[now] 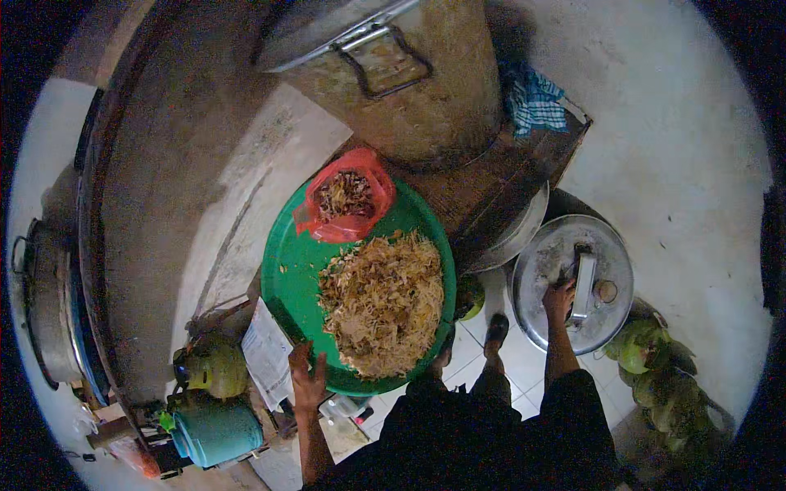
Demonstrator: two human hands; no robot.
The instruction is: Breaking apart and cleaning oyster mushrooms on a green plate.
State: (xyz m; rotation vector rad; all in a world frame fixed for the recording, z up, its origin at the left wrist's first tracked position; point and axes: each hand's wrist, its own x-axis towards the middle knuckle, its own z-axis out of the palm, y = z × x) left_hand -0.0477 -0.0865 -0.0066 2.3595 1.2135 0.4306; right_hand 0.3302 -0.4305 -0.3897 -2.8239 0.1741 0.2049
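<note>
A round green tray (286,282) carries a large heap of pale, shredded food (385,307) with browned bits. On its far side, an open red plastic bag (311,214) holds darker brown shreds. My left hand (307,378) is at the tray's near left edge, fingers apart and holding nothing; whether it touches the rim is unclear. To the right, my right hand (559,301) closes at the handle of a round metal lid (540,262); its fingertips are partly hidden by the handle. What lies under the lid is hidden.
A big metal pot (442,98) stands beyond the tray, beside a blue checked cloth (536,102). A metal basin (528,225) lies near the lid. Green coconuts (647,348) are at right. A gas cylinder (217,368) and a teal bucket (217,434) sit at lower left.
</note>
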